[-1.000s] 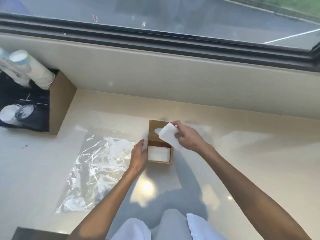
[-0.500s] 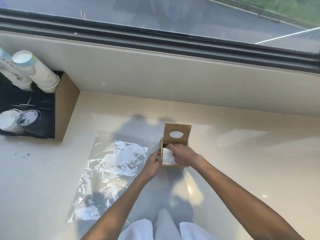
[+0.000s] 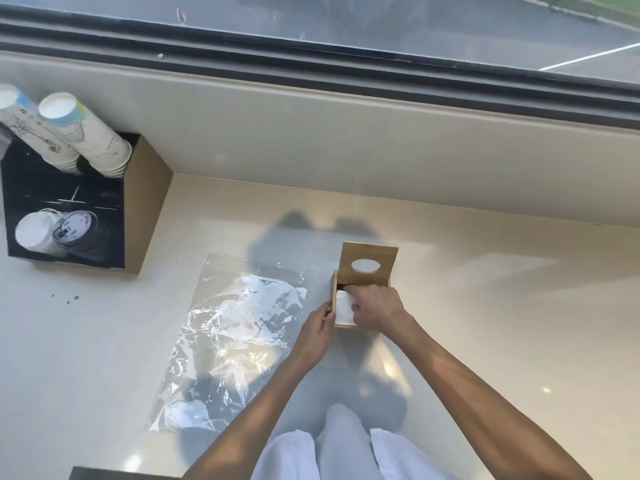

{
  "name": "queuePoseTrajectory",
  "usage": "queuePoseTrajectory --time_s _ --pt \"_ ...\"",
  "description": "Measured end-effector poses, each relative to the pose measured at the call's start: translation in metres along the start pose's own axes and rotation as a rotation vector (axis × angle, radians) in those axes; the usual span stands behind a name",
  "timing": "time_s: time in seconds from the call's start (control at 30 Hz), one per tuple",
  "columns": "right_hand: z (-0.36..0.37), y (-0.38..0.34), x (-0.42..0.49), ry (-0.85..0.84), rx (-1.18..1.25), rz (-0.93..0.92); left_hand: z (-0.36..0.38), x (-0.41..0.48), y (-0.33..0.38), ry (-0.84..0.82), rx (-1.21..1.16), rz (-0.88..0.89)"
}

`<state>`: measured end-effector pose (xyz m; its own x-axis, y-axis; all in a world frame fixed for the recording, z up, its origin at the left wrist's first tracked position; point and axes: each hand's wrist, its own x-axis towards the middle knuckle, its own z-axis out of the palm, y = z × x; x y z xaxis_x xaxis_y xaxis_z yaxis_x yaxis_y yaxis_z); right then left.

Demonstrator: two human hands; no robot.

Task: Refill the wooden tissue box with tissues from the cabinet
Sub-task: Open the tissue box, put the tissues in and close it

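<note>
The small wooden tissue box [image 3: 335, 289] stands on the pale counter, its hinged lid [image 3: 367, 256] with an oval hole tipped up at the back. White tissues [image 3: 343, 308] fill the open box. My right hand [image 3: 375, 306] reaches into the box from the right, fingers curled down on the tissues. My left hand [image 3: 317, 332] presses against the box's left front corner, thumb on its edge. The right side of the box is hidden by my right hand.
An empty clear plastic wrapper [image 3: 228, 337] lies flat left of the box. A cup dispenser [image 3: 83, 202] with stacked paper cups [image 3: 86, 133] stands at the far left. A raised window ledge [image 3: 346, 140] runs along the back. White trousers [image 3: 339, 448] show below.
One second ago my right hand held a tissue above the open box; it has since pushed down into the box. The view shifted, so the box sits lower and further right.
</note>
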<state>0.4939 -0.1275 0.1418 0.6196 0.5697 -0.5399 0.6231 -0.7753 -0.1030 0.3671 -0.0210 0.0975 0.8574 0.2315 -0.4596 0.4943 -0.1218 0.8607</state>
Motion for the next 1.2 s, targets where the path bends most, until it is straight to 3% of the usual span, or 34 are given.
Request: queuePoseTrajectory --time_s 0.33,0.63,0.7,0.8,0.83,0.87,0.93,1.0,1.2 --pt "0.027 0.001 -0.001 -0.085 0.130 -0.009 0.006 -0.005 0.013 -0.002 0.100 -0.032" --pt "0.033 0.025 -0.031 0.172 0.465 -0.166 0.002 0.000 0.036 -0.103 0.264 -0.242" --pt "0.027 0.035 -0.043 0.335 0.574 -0.097 -0.001 0.009 0.043 -0.050 0.186 -0.194" --pt "0.015 0.055 -0.051 0.615 0.839 0.196 -0.013 0.029 0.062 -0.062 -0.041 -0.147" --pt "0.009 0.063 -0.049 0.595 1.009 0.315 -0.018 0.035 0.071 -0.120 -0.132 -0.192" --pt "0.001 0.070 -0.045 0.467 1.206 0.400 -0.022 0.042 0.079 -0.192 -0.229 -0.257" --pt "-0.010 0.079 -0.036 0.033 1.572 0.424 -0.028 0.052 0.088 -0.305 -0.386 -0.348" --pt "-0.016 0.086 -0.027 -0.185 1.717 0.396 -0.030 0.060 0.090 -0.325 -0.470 -0.385" --pt "-0.015 0.092 -0.021 -0.204 1.718 0.389 -0.031 0.059 0.078 -0.257 -0.577 -0.433"
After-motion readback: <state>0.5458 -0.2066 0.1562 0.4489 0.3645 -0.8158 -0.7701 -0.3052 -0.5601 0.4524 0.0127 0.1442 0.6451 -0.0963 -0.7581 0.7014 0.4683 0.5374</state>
